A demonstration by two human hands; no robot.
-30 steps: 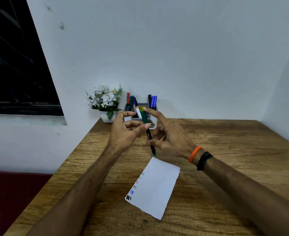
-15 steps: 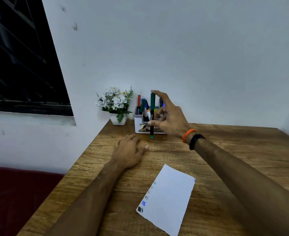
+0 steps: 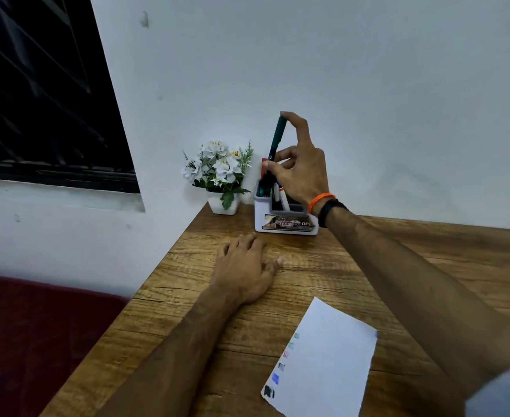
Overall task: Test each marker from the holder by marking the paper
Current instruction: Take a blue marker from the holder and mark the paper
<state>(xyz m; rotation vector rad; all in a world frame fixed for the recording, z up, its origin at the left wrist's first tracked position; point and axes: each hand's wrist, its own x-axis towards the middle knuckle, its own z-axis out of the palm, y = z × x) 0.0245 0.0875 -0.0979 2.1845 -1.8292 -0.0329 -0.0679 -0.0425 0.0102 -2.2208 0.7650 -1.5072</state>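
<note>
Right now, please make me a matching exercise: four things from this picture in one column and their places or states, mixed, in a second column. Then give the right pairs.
Things:
1. green marker
2. left hand
3. paper
4. flower pot

Places or states:
A. flat on the table, holding nothing
B. held by the right hand over the holder
C. in the table's corner, left of the holder
D. lying on the table with colour marks along its left edge

Pairs: 1-B, 2-A, 3-D, 4-C

White wall [image 3: 368, 70], dark window [image 3: 37, 100], wooden table [image 3: 323, 275]
</note>
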